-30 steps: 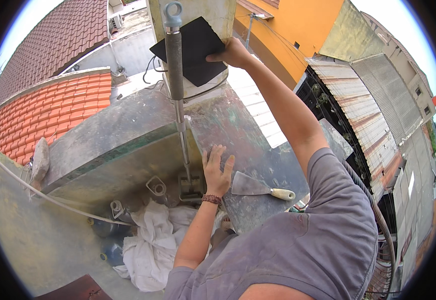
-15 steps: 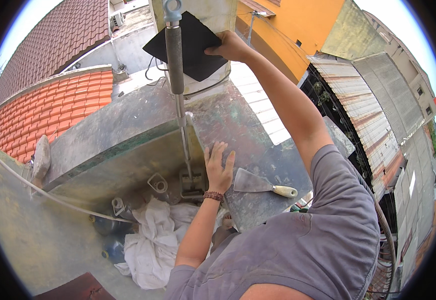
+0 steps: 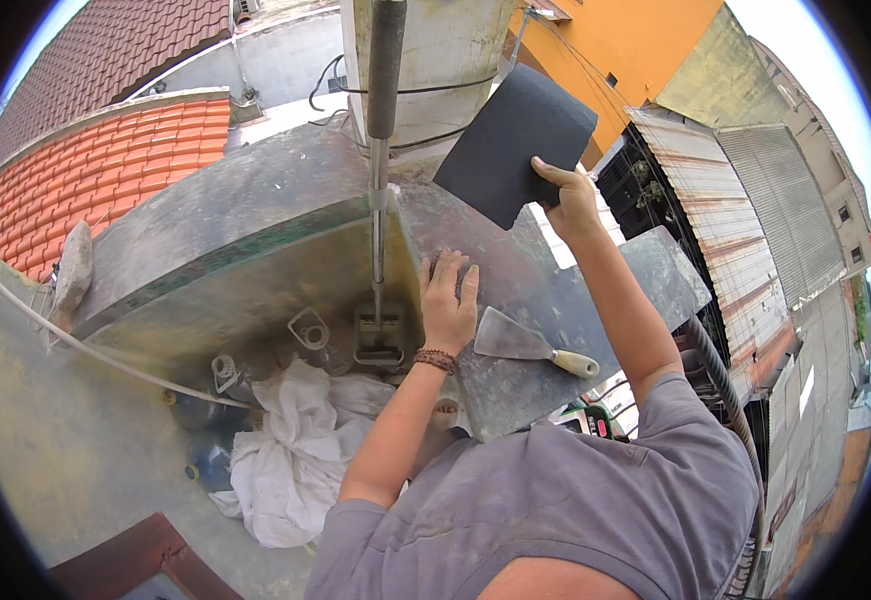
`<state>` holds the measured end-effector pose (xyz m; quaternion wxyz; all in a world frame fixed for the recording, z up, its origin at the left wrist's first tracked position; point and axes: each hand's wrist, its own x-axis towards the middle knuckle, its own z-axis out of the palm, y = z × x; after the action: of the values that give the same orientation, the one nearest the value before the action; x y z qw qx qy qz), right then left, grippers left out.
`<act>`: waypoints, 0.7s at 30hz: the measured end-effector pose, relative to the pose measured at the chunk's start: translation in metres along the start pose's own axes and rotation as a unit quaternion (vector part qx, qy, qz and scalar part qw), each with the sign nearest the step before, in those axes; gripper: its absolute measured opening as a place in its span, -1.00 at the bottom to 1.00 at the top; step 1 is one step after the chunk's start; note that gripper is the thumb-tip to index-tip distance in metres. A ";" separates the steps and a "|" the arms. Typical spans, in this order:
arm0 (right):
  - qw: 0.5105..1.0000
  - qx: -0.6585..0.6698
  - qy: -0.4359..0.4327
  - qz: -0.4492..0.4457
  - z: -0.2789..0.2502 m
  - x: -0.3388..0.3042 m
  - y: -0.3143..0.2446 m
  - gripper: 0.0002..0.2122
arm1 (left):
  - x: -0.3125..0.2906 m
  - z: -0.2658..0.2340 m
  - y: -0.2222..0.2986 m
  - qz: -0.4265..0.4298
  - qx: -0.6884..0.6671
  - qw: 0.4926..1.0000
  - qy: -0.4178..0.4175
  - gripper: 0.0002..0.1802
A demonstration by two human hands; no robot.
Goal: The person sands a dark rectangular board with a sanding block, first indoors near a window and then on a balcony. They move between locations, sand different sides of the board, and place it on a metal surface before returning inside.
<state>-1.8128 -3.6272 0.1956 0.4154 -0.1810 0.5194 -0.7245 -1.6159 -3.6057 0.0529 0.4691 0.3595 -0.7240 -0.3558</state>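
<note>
My right hand (image 3: 574, 205) is raised over the far part of the ledge. Its thumb and fingers pinch one edge of a dark sheet of sandpaper (image 3: 516, 140). The sheet stays nearly flat and is slightly curved. Lower down, my left hand (image 3: 450, 300), with a beaded bracelet at the wrist, lies with spread fingers on the grey concrete ledge (image 3: 516, 400). To its right on the ledge rests a putty knife (image 3: 526, 343) with a wide metal blade and a pale handle.
A long pole (image 3: 380, 200) stands upright left of my hands. White cloth (image 3: 301, 450) and bottles (image 3: 211, 465) lie in the recess below. A pale hose (image 3: 106, 370) crosses the left wall. Beyond the ledge are a white pillar (image 3: 431, 60) and a rusty metal roof (image 3: 701, 210).
My right hand has drawn the sandpaper away from the pillar, to the right and nearer me. My left hand stays on the ledge. The view has shifted slightly.
</note>
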 end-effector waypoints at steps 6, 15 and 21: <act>0.980 -0.057 -0.072 -0.179 -0.003 0.010 0.011 -0.73 | 0.000 0.001 0.000 0.000 -0.003 1.000 0.013 -0.69; 0.818 -0.381 -0.354 -0.244 0.081 0.124 -0.143 -0.16 | 0.000 0.003 0.004 -0.003 -0.010 1.000 0.006 -0.71; 0.834 -0.378 -0.250 -0.314 0.113 0.145 -0.069 -0.68 | 0.000 0.000 -0.001 -0.010 -0.016 1.000 0.011 -0.72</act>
<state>-1.8478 -3.8018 0.2780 0.1810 -0.6523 0.5466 -0.4930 -1.6162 -3.6066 0.0518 0.4793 0.3631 -0.7094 -0.3676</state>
